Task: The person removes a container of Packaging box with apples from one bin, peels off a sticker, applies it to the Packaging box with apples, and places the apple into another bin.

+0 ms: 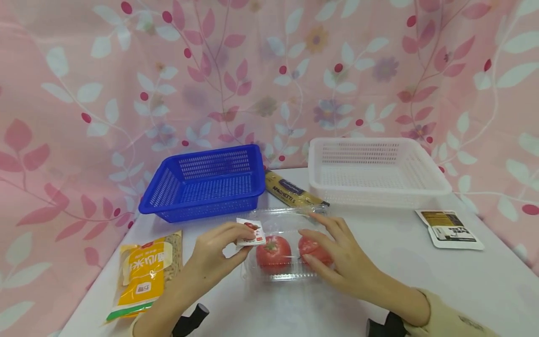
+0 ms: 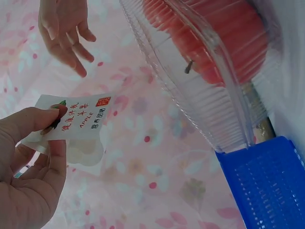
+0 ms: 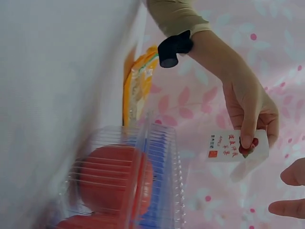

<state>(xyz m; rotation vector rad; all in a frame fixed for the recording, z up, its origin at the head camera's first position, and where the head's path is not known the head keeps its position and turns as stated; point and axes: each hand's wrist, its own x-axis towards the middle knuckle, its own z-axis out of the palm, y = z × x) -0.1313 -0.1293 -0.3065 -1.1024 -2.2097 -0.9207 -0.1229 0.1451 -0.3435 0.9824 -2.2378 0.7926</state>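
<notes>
My left hand (image 1: 214, 252) pinches a small white apple label (image 2: 78, 112) between thumb and fingers. Red characters, the word APPLE and a fruit picture are printed on its face, and a pale second layer hangs behind it. In front of me stands a clear plastic clamshell box (image 1: 281, 277) with two red tomatoes, one on the left (image 1: 273, 255) and one on the right (image 1: 313, 248). Over the box's right side in the head view, my right hand (image 1: 343, 255) has its fingers loosely spread, holding nothing. Its fingers partly hide the right tomato.
A blue basket (image 1: 210, 206) stands at the back left, a white basket (image 1: 379, 196) at the back right. Between them lies a spaghetti packet (image 1: 290, 189). A yellow grain bag (image 1: 145, 276) lies at left, and a white, brown-topped pouch (image 1: 450, 229) at right.
</notes>
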